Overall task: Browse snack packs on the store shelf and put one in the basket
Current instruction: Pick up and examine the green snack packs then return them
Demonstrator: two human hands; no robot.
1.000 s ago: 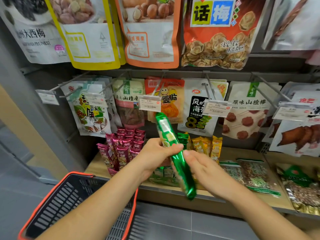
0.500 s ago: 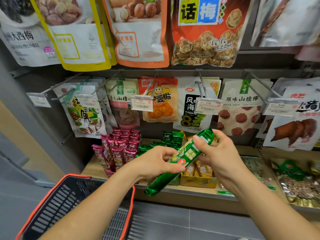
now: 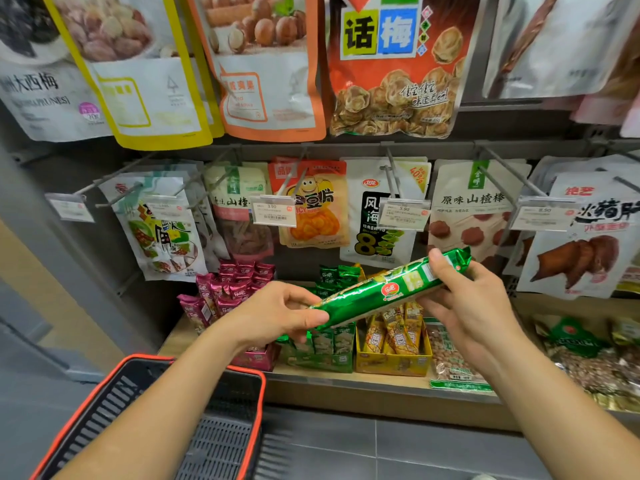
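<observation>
1 green snack pack [image 3: 381, 293], 1 basket [image 3: 239, 393] and 3 display boxes [image 3: 391, 364] of snack sticks.

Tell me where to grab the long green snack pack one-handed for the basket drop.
Likely mid-length on the green snack pack, fingers wrapped across its narrow width from the near side. It is a slim tube lying nearly level, right end higher; the left hand pinches the low end and the right hand holds the high end, leaving the middle bare.

Basket [image 3: 221, 441] cut by bottom edge, price tag [image 3: 273, 210] small print unreadable
</observation>
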